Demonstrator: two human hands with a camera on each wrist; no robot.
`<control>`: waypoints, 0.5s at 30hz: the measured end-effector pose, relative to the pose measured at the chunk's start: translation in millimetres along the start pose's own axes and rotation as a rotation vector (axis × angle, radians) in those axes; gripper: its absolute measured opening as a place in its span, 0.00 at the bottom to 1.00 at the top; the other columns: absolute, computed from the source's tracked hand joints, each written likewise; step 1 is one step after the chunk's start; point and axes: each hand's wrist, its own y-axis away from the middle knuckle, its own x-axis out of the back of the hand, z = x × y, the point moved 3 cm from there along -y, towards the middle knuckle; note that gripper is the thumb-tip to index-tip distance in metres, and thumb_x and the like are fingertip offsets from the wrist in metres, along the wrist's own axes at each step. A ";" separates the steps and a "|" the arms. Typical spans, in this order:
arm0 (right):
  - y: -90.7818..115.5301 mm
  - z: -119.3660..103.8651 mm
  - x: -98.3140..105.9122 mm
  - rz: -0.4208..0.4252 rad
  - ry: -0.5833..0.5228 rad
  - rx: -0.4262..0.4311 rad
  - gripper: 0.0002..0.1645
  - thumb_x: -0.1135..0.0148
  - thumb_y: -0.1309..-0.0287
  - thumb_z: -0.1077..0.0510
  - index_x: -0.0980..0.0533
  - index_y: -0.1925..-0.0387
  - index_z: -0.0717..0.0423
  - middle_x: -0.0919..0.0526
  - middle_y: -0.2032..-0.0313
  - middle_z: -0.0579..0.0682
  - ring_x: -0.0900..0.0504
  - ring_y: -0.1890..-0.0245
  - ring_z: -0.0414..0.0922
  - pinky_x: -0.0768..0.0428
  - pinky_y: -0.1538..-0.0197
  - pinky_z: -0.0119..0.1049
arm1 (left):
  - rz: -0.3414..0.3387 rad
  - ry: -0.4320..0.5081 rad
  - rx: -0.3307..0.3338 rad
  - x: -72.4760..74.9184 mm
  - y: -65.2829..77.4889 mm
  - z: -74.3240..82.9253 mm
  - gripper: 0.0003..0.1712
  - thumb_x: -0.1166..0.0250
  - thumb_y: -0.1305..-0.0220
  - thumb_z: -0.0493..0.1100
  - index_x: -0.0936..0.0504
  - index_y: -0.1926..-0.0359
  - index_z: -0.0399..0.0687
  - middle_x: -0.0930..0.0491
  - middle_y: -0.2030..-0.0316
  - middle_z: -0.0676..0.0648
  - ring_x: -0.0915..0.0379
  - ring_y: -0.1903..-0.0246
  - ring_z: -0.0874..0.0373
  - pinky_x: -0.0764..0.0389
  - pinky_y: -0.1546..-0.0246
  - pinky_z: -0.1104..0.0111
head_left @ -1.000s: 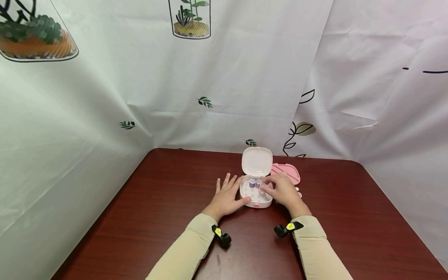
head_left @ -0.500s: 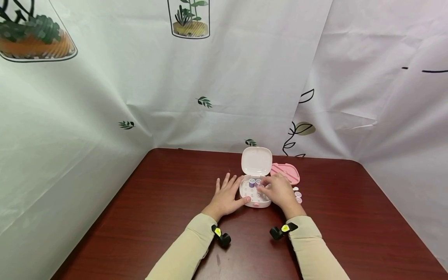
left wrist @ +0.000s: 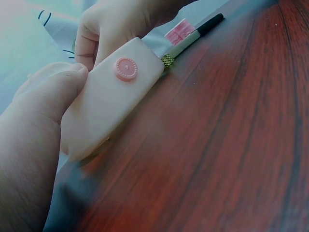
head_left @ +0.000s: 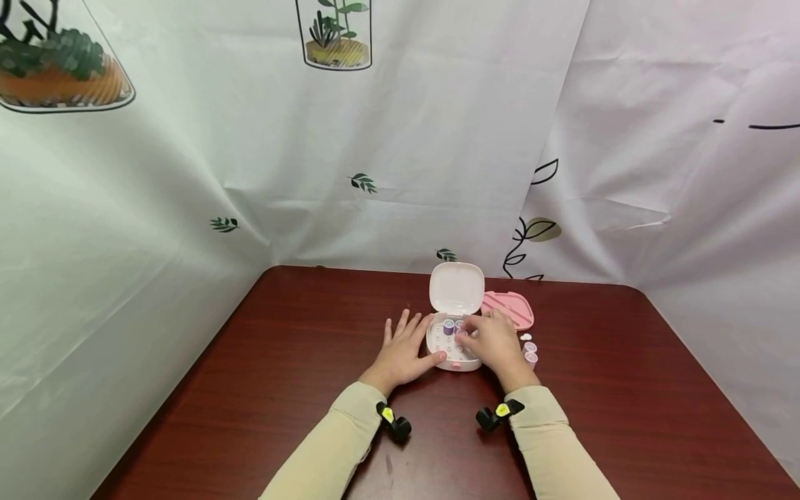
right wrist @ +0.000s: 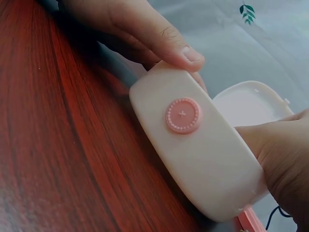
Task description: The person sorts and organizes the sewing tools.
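A white box (head_left: pixel 458 366) stands on the table with its lid (head_left: pixel 457 287) raised and rows of small pegs inside. A purple thread spool (head_left: pixel 448 327) and another spool (head_left: pixel 459 324) stand side by side near its back. My right hand (head_left: pixel 495 344) reaches in from the right and pinches a pale purple thread spool (head_left: pixel 461 334) just in front of them. My left hand (head_left: pixel 406 349) rests against the box's left side, fingers straight and spread, thumb over the front rim. In the right wrist view, the box's round pink clasp (right wrist: pixel 183 115) faces forward; that view hides the box's inside.
A pink tray (head_left: pixel 509 309) lies behind the right hand. To the right of the box are two more spools (head_left: pixel 530 358) and a small white piece (head_left: pixel 526 337). In the left wrist view, a slim rod with a black end (left wrist: pixel 211 24) shows beside a pink spool (left wrist: pixel 179 32).
My right hand has shifted a little left over the box with the spool, bringing the loose spools on the right further into view. My left hand has stayed in place.
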 end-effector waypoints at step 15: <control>-0.6 -1.4 -1.0 -0.038 -0.029 -0.067 0.09 0.23 0.48 0.48 0.15 0.69 0.46 0.18 0.74 0.42 0.26 0.60 0.50 0.27 0.56 0.48 | 0.004 0.007 -0.009 0.5 1.1 0.3 0.50 0.51 0.35 0.77 0.48 0.19 0.61 0.44 0.23 0.41 0.67 0.21 0.43 0.67 0.27 0.39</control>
